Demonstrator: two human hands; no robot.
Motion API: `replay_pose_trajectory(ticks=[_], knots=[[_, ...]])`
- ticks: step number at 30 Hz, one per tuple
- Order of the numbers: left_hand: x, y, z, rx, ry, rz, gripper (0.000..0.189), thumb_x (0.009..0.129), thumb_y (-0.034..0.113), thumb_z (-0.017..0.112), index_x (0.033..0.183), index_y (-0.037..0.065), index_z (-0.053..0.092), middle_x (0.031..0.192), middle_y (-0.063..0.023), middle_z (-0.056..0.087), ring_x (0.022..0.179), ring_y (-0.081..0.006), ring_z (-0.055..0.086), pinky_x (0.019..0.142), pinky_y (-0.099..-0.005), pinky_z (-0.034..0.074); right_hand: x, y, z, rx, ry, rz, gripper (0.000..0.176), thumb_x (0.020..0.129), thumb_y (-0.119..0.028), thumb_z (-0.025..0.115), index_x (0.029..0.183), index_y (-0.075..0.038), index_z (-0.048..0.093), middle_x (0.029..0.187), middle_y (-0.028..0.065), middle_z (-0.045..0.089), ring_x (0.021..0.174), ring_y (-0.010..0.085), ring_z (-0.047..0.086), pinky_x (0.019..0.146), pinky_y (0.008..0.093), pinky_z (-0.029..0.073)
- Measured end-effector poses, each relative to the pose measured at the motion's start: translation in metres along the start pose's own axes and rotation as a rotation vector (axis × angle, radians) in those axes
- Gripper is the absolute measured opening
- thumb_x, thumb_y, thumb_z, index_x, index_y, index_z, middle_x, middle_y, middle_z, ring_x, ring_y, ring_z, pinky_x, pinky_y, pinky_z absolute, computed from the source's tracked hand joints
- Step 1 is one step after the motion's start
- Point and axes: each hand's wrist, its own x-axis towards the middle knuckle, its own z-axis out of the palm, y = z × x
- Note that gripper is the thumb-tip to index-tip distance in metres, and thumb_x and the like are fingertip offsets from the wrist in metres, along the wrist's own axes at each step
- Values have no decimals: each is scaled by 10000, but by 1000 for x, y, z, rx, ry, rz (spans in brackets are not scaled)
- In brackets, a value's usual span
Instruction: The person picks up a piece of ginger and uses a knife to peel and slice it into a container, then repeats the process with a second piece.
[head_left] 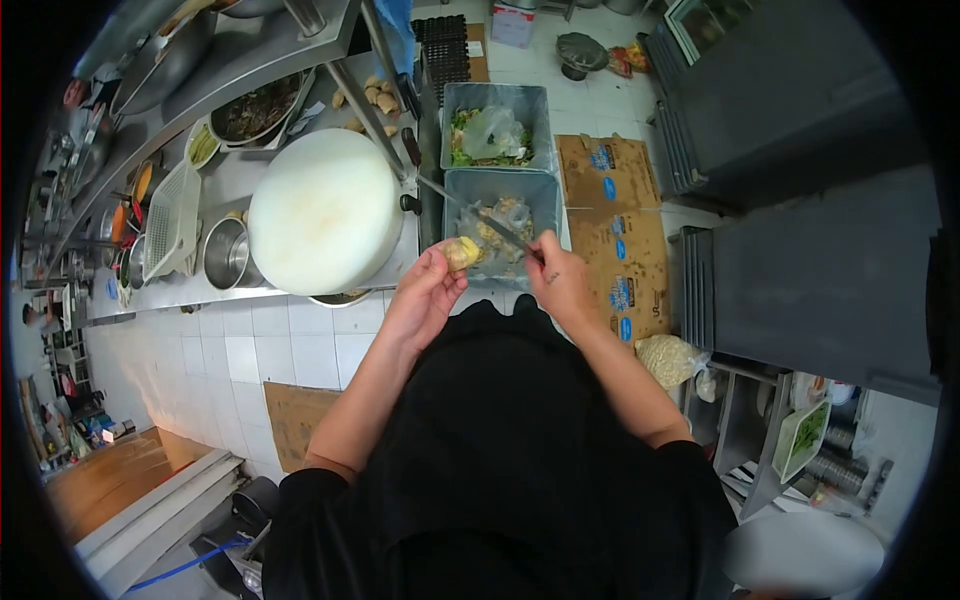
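Observation:
My left hand (420, 298) grips a piece of ginger (462, 253), brown-skinned with a bare yellow patch, between thumb and fingers. A knife (508, 235) is in my right hand (562, 288), its blade pointing up and left, a little apart from the ginger. Both hands are over the near edge of a grey bin (549, 200) that holds scraps and a clear plastic bag. More ginger pieces (381, 97) lie on the steel counter, beyond a thick round white cutting board (325, 210). A long rod-like tool with a dark handle (411, 147) slants from the counter's edge over the bin.
A second grey bin (546, 105) with green scraps adjoins the first. Flattened cardboard (610, 225) covers the floor at right, beside dark cabinets (820, 280). On the left counter are a white basket (172, 225) and a steel pot (228, 255). A shelf (250, 70) overhangs it.

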Motion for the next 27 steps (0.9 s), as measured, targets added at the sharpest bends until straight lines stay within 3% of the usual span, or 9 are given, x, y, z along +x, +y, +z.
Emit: replay_pose_trajectory(ticks=[6, 11, 13, 19, 22, 27], knots=[[3, 7, -6, 27, -112, 54, 398, 1039, 214, 648, 1368, 22, 535, 1201, -49, 645, 1057, -135, 630, 978, -321, 530, 11, -56, -3, 46, 78, -286, 280, 792, -22, 719, 1030, -59, 578, 809, 133, 700, 741, 379, 697, 629, 475, 528], [4, 6, 2, -153, -117, 63, 389, 1006, 132, 647, 1367, 33, 543, 1311, -84, 646, 1216, -178, 617, 1093, -370, 488, 9, -64, 1, 52, 72, -319, 292, 769, -12, 712, 1020, -49, 569, 808, 139, 667, 733, 373, 682, 613, 477, 516], [-2, 8, 13, -220, 36, 35, 360, 1028, 237, 660, 1322, 45, 578, 1315, -89, 656, 1240, -195, 624, 1090, -364, 507, 8, -64, -1, 17, 57, -345, 287, 754, -3, 709, 999, -50, 567, 797, 132, 661, 727, 370, 678, 612, 474, 515], [0, -6, 6, -254, 134, 13, 426, 1005, 450, 655, 1213, 80, 615, 1222, -60, 690, 1148, -180, 670, 1022, -336, 557, 12, -79, -3, 17, 118, -449, 254, 728, 19, 700, 920, -62, 555, 768, 122, 645, 708, 359, 668, 597, 459, 507], [-1, -8, 12, -270, 170, 25, 389, 1012, 428, 657, 1202, 91, 618, 1185, -45, 693, 1131, -175, 670, 1014, -331, 556, 12, -77, -3, -12, 82, -438, 332, 678, 48, 710, 984, -44, 618, 789, 136, 665, 722, 362, 680, 615, 443, 531], [-5, -9, 21, -335, 227, 7, 407, 1019, 419, 653, 1185, 48, 633, 1152, -74, 702, 1100, -201, 680, 1010, -342, 559, 9, -75, -4, -45, 79, -439, 276, 698, 30, 696, 931, -57, 577, 771, 129, 651, 709, 364, 669, 603, 454, 518]])
